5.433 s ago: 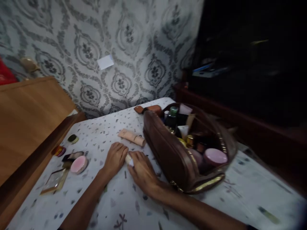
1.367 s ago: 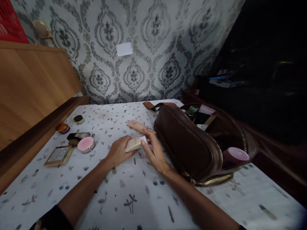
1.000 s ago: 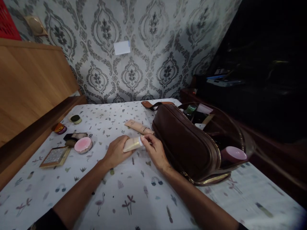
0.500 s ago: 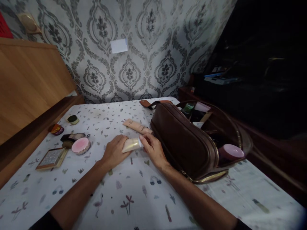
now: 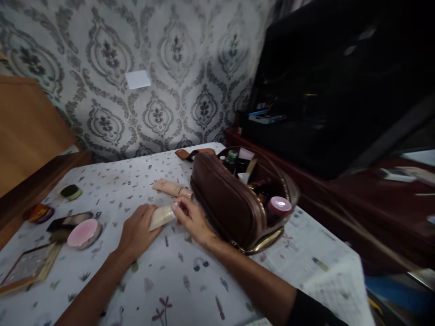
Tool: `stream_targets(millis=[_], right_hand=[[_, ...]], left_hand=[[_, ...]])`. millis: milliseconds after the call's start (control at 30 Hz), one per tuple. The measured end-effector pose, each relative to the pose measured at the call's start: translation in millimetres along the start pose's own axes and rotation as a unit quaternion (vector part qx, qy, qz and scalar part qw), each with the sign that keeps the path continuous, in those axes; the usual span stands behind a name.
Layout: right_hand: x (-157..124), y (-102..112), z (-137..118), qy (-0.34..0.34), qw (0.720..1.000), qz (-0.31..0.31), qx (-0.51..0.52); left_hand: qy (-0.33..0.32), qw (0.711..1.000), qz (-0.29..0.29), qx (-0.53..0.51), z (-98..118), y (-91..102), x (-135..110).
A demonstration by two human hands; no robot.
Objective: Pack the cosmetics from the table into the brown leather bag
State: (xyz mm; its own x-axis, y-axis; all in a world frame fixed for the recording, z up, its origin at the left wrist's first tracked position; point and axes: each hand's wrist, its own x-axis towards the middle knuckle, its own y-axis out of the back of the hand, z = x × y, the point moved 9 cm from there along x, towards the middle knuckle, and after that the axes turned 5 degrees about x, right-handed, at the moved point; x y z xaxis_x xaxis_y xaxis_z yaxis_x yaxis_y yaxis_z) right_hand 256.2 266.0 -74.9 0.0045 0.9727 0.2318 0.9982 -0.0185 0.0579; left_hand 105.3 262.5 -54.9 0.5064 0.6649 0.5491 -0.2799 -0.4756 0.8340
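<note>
My left hand [image 5: 139, 229] is closed around the lower end of a pale cream squeeze tube [image 5: 161, 217]. The fingers of my right hand [image 5: 193, 222] pinch the tube's white cap end, so the cap is mostly hidden. Just beyond both hands, a peach-coloured tube [image 5: 170, 187] lies flat on the patterned tablecloth [image 5: 183, 290]. Right of my hands stands a brown toiletry bag [image 5: 224, 199], unzipped along the top. Inside it I see a pink-lidded jar [image 5: 280, 204], a green-capped bottle [image 5: 231, 157] and other items.
On the left lie a pink round jar [image 5: 84, 233], a dark flat bottle [image 5: 70, 220], a framed palette [image 5: 29, 267], a green-topped jar [image 5: 70, 192] and an orange-and-purple jar [image 5: 40, 213]. A wooden cabinet [image 5: 30, 127] borders the left, with a large black screen [image 5: 319, 86] at back right.
The view has swung to the right, so everything sits further left in the picture. Both hands keep hold of the cream tube at its two ends.
</note>
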Motion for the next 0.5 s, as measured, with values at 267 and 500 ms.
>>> stream_targets(millis=[267, 500], right_hand=[[-4, -3, 0, -0.045, 0.999, 0.006, 0.014], [-3, -4, -7, -0.119, 0.983, -0.004, 0.139]], left_hand=[[-0.058, 0.998, 0.026, 0.008, -9, 10.4, -1], [0.006, 0.996, -0.011, -0.084, -27, 32.1, 20]])
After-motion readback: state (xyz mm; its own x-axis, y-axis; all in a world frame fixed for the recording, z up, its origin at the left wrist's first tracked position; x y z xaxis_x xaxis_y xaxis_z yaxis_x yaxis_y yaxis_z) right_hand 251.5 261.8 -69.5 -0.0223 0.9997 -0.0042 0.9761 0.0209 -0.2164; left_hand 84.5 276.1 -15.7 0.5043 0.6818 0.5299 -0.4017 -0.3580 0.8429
